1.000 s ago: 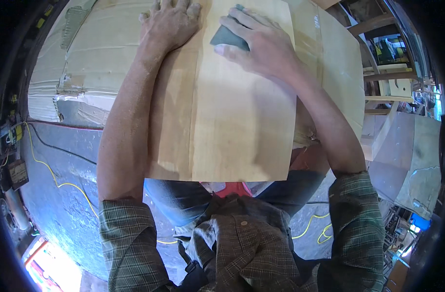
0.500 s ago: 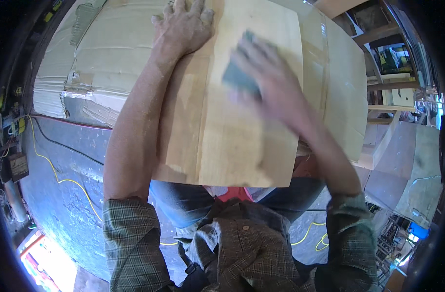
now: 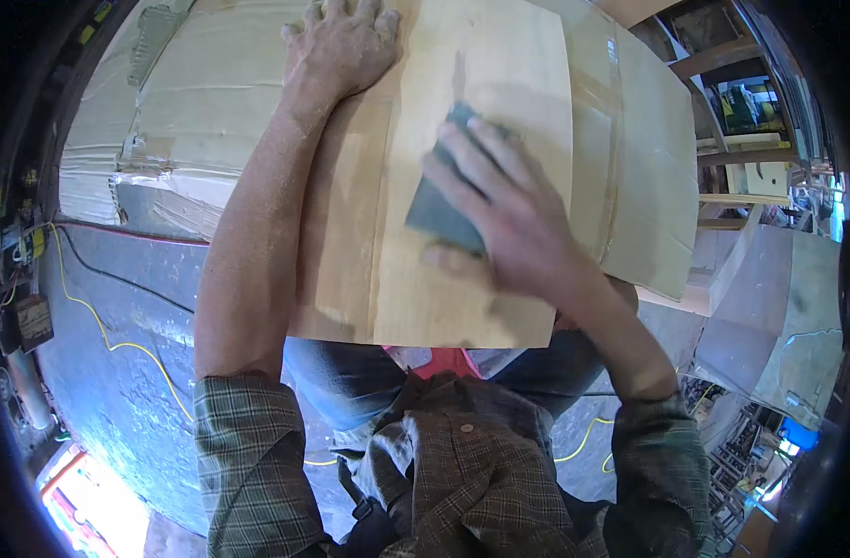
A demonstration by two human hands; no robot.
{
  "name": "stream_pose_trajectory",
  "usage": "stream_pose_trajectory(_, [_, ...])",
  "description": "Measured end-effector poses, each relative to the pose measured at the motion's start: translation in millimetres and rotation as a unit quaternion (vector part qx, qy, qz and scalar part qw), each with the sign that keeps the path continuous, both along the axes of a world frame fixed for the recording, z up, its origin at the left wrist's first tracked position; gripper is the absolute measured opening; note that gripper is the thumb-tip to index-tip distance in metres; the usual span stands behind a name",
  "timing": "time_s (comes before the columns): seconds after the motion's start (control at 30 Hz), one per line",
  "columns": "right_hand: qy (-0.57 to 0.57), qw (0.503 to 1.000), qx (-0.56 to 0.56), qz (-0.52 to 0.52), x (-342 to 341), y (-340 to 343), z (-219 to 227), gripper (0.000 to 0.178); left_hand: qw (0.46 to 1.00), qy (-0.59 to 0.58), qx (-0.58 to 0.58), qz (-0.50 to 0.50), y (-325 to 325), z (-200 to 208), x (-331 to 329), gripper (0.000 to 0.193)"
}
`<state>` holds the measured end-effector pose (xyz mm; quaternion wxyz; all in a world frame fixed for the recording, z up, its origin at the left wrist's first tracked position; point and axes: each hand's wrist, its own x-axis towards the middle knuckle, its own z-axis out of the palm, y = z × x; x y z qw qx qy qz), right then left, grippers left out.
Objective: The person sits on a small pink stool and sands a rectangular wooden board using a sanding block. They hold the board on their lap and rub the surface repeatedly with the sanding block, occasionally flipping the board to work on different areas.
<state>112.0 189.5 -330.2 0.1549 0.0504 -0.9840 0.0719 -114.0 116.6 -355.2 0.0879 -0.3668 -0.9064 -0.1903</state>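
A pale wooden panel (image 3: 462, 307) with a darker strip along its left side lies in front of me, its near edge over my knees. My left hand (image 3: 346, 54) rests on the panel's far left part, fingers spread and nothing held. Near the middle of the panel, my right hand (image 3: 516, 205) presses a dark grey-green piece of sandpaper (image 3: 434, 212) against the wood. Its fingers lie over the sheet, and the thumb is blurred. A thin darker streak runs down the wood just beyond the sandpaper.
Cardboard (image 3: 211, 116) with torn edges spreads under and around the panel. A yellow cord (image 3: 118, 345) runs over the grey floor (image 3: 108, 400) at left. Wooden shelving (image 3: 736, 158) stands at the right, with grey sheets (image 3: 769, 307) below it.
My right hand has slid the sandpaper toward me and slightly left, baring the streak on the wood. My left hand keeps its place on the panel. The whole view has shifted slightly.
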Motion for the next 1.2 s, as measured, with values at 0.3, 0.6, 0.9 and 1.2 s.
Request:
stream_pose_trajectory(0.3, [-0.037,0.994,0.01,-0.105,-74,50,0,0.061,1.0,0.012,0.019,-0.021,1,-4,-1,0.05])
stream_pose_trajectory(0.6, [-0.016,0.999,-0.03,0.008,-2,0,2,0.064,0.999,0.006,0.033,-0.018,-2,1,-1,0.05])
stream_pose_trajectory(0.9, [-0.001,0.999,-0.009,0.032,7,-10,-7,0.067,1.0,0.006,0.017,-0.002,2,-8,-1,0.05])
stream_pose_trajectory(1.2, [0.015,0.998,0.057,-0.031,-96,72,-11,0.065,0.999,-0.028,0.013,-0.011,3,-4,-6,0.054])
